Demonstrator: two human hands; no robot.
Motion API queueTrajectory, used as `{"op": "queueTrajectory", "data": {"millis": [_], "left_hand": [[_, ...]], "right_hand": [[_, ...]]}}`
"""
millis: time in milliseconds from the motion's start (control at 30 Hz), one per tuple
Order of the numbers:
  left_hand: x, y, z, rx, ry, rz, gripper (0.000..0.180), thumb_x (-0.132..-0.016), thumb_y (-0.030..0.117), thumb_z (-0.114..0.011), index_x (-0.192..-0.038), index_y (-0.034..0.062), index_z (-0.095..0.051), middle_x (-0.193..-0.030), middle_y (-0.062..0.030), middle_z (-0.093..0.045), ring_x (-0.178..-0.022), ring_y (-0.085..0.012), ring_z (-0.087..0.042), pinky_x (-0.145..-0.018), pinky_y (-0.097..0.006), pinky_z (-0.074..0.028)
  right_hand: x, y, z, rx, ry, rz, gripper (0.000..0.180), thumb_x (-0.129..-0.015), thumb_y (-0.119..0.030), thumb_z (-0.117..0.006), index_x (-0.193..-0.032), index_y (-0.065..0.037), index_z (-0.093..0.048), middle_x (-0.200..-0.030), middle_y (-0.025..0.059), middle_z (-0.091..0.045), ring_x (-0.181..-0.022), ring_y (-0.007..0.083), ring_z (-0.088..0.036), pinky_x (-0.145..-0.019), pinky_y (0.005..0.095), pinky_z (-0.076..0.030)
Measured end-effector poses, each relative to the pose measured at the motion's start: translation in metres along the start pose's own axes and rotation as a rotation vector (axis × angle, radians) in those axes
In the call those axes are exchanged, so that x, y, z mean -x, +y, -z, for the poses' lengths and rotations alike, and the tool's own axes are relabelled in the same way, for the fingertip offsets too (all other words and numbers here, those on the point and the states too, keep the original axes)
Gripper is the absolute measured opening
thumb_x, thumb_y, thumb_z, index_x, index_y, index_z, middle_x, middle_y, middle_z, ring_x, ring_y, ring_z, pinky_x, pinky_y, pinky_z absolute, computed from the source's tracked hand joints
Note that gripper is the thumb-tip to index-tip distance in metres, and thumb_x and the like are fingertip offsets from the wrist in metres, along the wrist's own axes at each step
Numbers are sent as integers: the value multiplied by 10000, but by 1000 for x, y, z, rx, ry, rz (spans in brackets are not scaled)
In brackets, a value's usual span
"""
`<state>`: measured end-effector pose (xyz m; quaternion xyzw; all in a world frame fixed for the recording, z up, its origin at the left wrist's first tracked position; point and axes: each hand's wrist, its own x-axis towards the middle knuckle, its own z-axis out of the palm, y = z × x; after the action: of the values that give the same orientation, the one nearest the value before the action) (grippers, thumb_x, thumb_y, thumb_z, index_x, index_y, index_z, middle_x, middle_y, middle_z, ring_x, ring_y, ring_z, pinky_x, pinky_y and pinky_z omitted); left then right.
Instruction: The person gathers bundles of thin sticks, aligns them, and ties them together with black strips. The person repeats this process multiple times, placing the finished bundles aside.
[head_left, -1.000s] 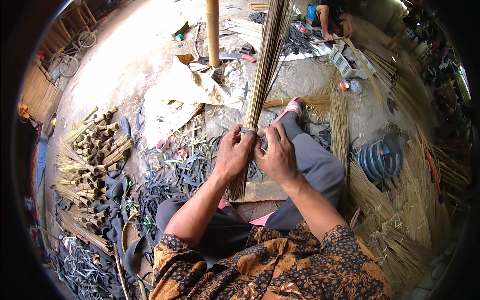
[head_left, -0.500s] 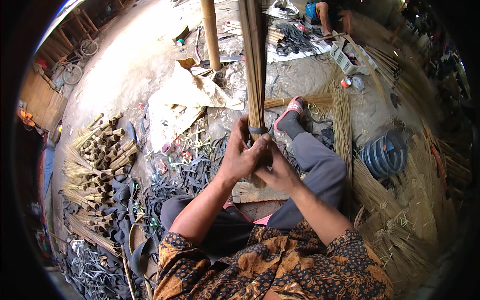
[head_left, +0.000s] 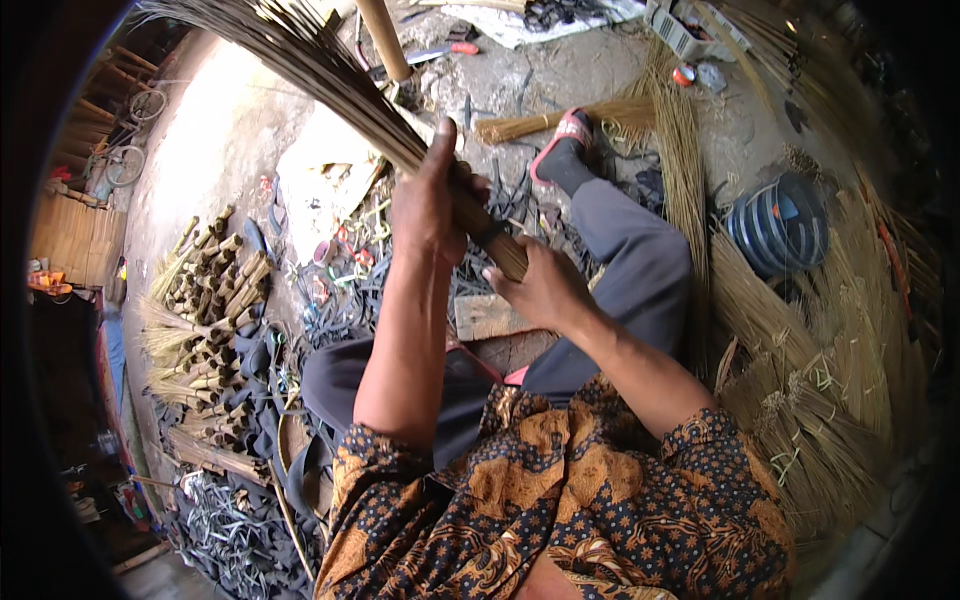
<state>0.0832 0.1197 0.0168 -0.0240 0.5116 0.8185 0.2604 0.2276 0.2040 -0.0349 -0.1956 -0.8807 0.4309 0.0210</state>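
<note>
A stick broom, a long bundle of thin brown sticks [head_left: 350, 105], slants across in front of me, its butt end near my right hand and its loose ends up at the far left. A dark rubber band [head_left: 490, 233] circles it close to the butt. My left hand [head_left: 428, 205] is wrapped round the sticks above the band, thumb lying up along the bundle. At the butt end, my right hand [head_left: 545, 288] has its fingers closed about the lower tip, with part of the grip hidden.
Short tied bundles [head_left: 215, 290] are heaped at the left, beside dark rubber strips [head_left: 215, 530]. A wooden block [head_left: 490, 315] lies between my legs. To the right stand a blue ribbed bucket [head_left: 775, 228] and long stick bundles [head_left: 680, 170]. A knife [head_left: 430, 53] lies near a bamboo post [head_left: 383, 40].
The broom has swung from upright to a slant toward the far left. My left hand has moved up it, above the band; my right hand stays by the butt. The view has shifted too.
</note>
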Motion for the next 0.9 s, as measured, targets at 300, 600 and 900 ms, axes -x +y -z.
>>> {"op": "queueTrajectory", "data": {"millis": [300, 600, 900], "left_hand": [[41, 22, -11, 1, -514, -112, 407, -904, 329, -837, -1015, 31, -583, -684, -38, -533, -543, -158, -531, -548, -333, -497], [25, -18, 23, -298, -213, -370, 326, -1014, 291, -714, -808, 111, -535, -646, -6, -492, -558, -132, -506, -531, -293, -445], [-2, -200, 99, -589, 21, -97, 259, -1032, 266, -701, -899, 80, -580, -718, 20, -539, -565, -67, -497, -495, -249, -414]], "right_hand": [[12, 27, 9, -984, -822, 119, 243, -959, -211, -754, -869, -62, -584, -610, -3, -573, -497, 81, -565, -471, 250, -460], [-13, 120, 17, -351, -218, -15, 1074, -854, -711, -713, -1587, -15, -352, -1466, 240, -565, -1283, 342, -625, -1049, 481, -545], [21, 193, 33, -560, 117, -123, 356, -1061, -231, -606, -1311, 23, -598, -1071, 93, -709, -898, 130, -681, -810, 293, -560]]}}
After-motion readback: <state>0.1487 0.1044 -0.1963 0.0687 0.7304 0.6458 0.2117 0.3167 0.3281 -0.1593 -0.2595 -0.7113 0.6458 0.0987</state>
